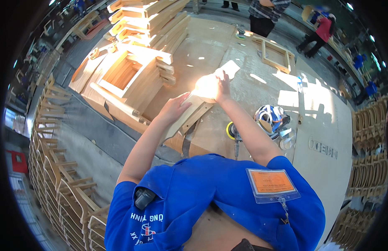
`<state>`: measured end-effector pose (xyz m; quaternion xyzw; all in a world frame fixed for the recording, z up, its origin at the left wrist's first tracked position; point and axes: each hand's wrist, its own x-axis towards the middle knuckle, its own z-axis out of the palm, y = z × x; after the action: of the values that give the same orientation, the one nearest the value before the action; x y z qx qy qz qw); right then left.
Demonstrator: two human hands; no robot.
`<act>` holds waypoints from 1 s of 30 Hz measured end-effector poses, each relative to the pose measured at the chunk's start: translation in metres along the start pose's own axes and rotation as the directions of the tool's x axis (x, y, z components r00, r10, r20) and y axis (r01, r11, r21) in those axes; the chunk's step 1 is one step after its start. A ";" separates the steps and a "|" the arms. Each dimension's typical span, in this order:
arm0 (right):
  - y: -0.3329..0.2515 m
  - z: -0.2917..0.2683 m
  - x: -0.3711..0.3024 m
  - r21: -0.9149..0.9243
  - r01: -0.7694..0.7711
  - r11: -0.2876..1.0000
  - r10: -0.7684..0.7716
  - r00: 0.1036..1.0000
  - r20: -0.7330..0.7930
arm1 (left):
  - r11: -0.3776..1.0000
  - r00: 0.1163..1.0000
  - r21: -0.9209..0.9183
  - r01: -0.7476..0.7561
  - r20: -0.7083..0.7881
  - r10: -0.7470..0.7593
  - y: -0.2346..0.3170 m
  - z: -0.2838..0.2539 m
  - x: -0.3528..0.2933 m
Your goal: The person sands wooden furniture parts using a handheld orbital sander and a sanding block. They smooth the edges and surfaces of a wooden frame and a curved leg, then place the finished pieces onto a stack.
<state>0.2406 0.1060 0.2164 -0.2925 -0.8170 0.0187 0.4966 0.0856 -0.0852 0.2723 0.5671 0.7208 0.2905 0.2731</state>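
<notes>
Board [198, 99], pale wood, long and narrow, lies aslant under both hands, over the counter [248, 94]. Left hand [176, 108] laid over its nearer part, fingers across one edge; whether they wrap beneath, cannot tell. Right hand [221, 88] farther out, fingers bent over the board, clamped on it by the look of it. Far end juts past the right hand; near end runs back below the left. Strong glare between the hands hides surface detail.

Handling, judged: stiff, light to moderate, not fragile; dry wood, perhaps slick if dusty. Best hold: long edges, one hand toward each end, as it would tip if held at one end.

Round about: wooden rail [198, 117] just right of the left hand, alongside the board; sander [231, 130] nearer the body than the right hand; frame [276, 65] beyond the right hand, to its right; stack [150, 81] beyond the left hand, to its left.
</notes>
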 end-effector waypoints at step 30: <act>-0.175 -0.012 -0.028 0.504 0.415 0.757 -0.626 0.683 0.377 | -0.220 0.970 -0.973 0.070 0.118 -0.214 -0.081 0.011 -0.124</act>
<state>0.1789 -0.0560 0.2565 0.0756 -0.9493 0.1099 0.2846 0.0654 -0.2199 0.2136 0.0464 0.3018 0.7331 0.6077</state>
